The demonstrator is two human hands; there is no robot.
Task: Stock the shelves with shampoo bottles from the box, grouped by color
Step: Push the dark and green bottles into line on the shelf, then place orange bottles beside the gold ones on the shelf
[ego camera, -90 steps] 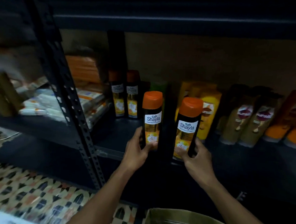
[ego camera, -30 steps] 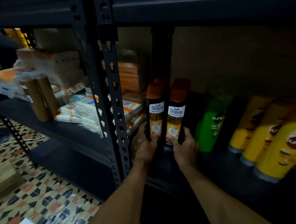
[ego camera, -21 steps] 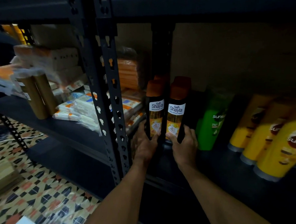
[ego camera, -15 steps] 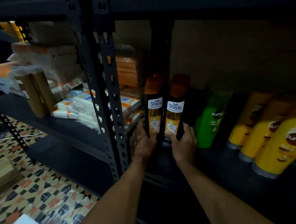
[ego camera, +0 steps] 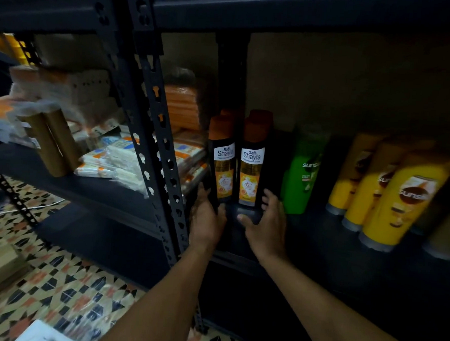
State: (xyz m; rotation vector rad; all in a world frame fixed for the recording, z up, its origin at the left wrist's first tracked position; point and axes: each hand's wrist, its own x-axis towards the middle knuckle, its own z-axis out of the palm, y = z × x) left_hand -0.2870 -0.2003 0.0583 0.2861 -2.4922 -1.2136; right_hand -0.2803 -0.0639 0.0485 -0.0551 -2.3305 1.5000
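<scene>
Two dark Shayla bottles with orange caps stand upright side by side on the dark shelf [ego camera: 319,244]. My left hand [ego camera: 206,219] grips the base of the left Shayla bottle [ego camera: 221,167]. The base of the right Shayla bottle [ego camera: 251,169] sits in my right hand [ego camera: 264,222]. Two more orange-capped bottles [ego camera: 261,116] stand right behind them. To the right are a green Sunsilk bottle [ego camera: 301,172] and several yellow Sunsilk bottles [ego camera: 401,197]. The box is out of view.
A perforated black upright [ego camera: 160,140] rises just left of my left hand. Past it, the neighbouring shelf holds white packets [ego camera: 113,163], gold tubes [ego camera: 52,138] and orange packs [ego camera: 180,104]. Patterned floor [ego camera: 61,292] lies below. An upper shelf board [ego camera: 281,13] hangs overhead.
Both hands carried the two bottles left and back until they stand against the other orange-capped bottles. In the last half second the hands slid down to the bottle bases.
</scene>
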